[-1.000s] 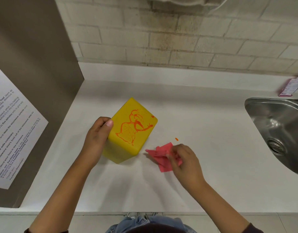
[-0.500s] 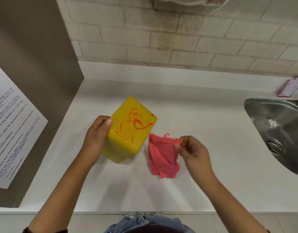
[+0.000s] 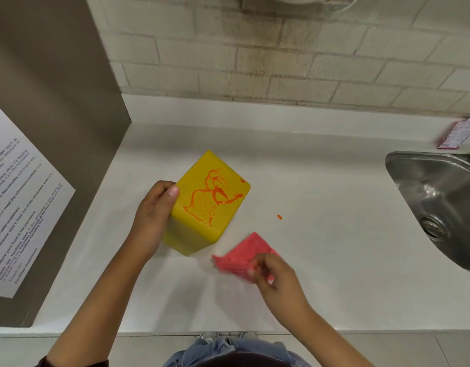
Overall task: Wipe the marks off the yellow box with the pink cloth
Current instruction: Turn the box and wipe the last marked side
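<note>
Pink cloth [image 3: 244,256] dropped from mid-air spread back onto the counter [image 3: 321,234] — right hand [image 3: 275,276] pinching it, refolding; left hand [image 3: 151,215] grips yellow box [image 3: 202,234] — orange marks [image 3: 211,201] untouched.

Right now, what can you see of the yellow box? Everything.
The yellow box is a smooth, plastic-looking block with rounded edges, standing on the white counter, one corner toward the camera. Orange scribbled marks and a small dot cover its top face, unwiped. The left hand grips its left side; the pink cloth lies apart.
</note>
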Demonstrator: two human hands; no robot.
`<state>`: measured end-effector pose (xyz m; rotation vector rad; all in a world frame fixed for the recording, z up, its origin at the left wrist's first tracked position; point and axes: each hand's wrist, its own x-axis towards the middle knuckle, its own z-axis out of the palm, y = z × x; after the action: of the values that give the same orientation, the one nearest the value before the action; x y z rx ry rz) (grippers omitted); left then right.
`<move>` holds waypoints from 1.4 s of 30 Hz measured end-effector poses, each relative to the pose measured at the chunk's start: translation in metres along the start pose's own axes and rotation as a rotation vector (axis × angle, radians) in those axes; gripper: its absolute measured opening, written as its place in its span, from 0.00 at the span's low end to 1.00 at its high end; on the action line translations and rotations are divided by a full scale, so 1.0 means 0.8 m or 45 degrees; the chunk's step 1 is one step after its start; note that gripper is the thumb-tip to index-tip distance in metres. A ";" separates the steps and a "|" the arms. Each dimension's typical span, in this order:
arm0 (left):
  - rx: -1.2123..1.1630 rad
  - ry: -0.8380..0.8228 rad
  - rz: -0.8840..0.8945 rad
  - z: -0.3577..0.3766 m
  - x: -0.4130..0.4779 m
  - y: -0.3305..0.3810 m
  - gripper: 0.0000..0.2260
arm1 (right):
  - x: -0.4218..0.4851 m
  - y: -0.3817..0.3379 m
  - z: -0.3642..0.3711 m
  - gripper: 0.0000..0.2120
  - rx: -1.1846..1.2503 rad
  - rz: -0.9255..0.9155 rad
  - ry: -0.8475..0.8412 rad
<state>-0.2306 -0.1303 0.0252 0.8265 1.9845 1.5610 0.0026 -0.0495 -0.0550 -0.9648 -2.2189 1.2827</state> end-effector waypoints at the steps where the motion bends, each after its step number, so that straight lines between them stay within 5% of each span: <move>1: 0.002 -0.003 0.002 0.000 0.001 0.000 0.20 | 0.000 0.003 0.004 0.14 0.088 0.064 0.003; 6: -0.006 -0.032 0.005 -0.001 -0.001 -0.001 0.20 | 0.035 0.023 -0.015 0.13 0.337 0.377 0.322; 10: -0.016 -0.039 0.014 0.001 -0.002 -0.001 0.20 | 0.045 0.046 -0.034 0.05 -0.184 0.503 0.338; 13: -0.012 -0.046 0.008 0.003 -0.001 -0.001 0.20 | 0.043 0.047 -0.034 0.16 -0.572 0.119 0.359; 16: -0.015 -0.052 0.002 0.002 -0.001 -0.002 0.19 | 0.040 0.045 -0.023 0.22 -0.783 -0.446 -0.016; 19: -0.012 -0.095 0.014 0.004 -0.002 -0.003 0.19 | 0.036 0.065 -0.008 0.33 -0.984 -0.438 -0.329; 23: -0.019 -0.176 0.063 0.006 -0.004 -0.002 0.19 | 0.042 0.076 0.001 0.28 -1.049 -0.440 -0.269; 26: -0.017 -0.219 0.087 0.003 -0.003 -0.003 0.22 | 0.048 0.068 0.010 0.23 -0.779 -0.402 -0.107; 29: -0.044 -0.237 0.104 0.001 -0.002 -0.004 0.23 | 0.049 0.043 0.001 0.17 -0.014 0.085 0.126; 33: -0.086 -0.238 0.109 -0.003 0.004 -0.006 0.23 | 0.063 -0.003 -0.023 0.10 0.791 0.232 0.350; 37: -0.118 -0.240 0.116 -0.003 0.006 -0.010 0.19 | 0.077 -0.048 -0.032 0.09 0.966 0.154 0.296; 42: -0.147 -0.226 0.145 0.000 0.006 -0.010 0.16 | 0.085 -0.084 -0.033 0.15 0.802 0.001 0.228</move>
<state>-0.2353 -0.1286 0.0176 1.0086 1.7329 1.5886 -0.0511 -0.0069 0.0164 -0.7853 -1.5220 1.6702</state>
